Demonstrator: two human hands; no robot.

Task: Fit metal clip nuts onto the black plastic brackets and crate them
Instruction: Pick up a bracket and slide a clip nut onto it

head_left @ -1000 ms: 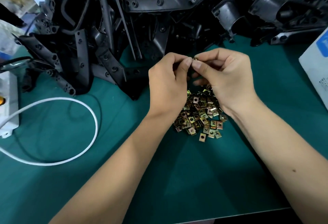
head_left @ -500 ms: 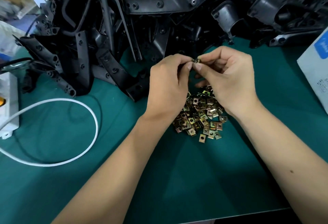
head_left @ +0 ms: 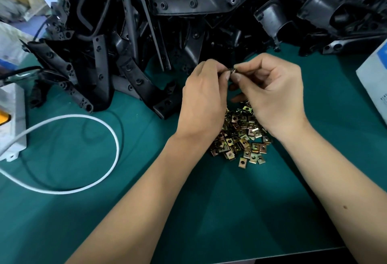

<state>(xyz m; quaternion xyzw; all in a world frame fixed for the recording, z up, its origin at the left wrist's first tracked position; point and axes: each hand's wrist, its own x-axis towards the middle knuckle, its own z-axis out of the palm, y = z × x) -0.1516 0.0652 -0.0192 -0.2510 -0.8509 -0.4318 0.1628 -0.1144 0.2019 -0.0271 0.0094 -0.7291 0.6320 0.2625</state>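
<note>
Looking down from my head, both of my hands are raised a little above the green table [head_left: 240, 211], fingertips meeting over the near edge of the black heap. My left hand [head_left: 204, 98] has its fingers curled inward, thumb and forefinger pressed together on a single small clip nut [head_left: 231, 72]. My right hand [head_left: 272, 94] comes in from the other side with its fingers curled too, forefinger and thumb pinching the same nut, so the piece sits between the two sets of fingertips. Only a sliver of metal shows there; I cannot tell which way it is turned.

Below my hands, partly hidden under my wrists, lies the loose pile of clip nuts [head_left: 243, 138], small brass-coloured squares with a hole in each, spread flat on the table with a few strays at the near edge.

Behind my hands, filling the far side of the table, is the big heap of black plastic brackets [head_left: 167, 23], long curved pieces with round holes, stacked and tangled at all angles. One bracket end [head_left: 165, 106] reaches down toward my left wrist and rests on the table just beside it.

To the left, a white cable [head_left: 113, 138] loops across the table from a white box [head_left: 12, 121] at the edge. At the right edge stands the corner of a white carton [head_left: 374, 83] with blue print.
</note>
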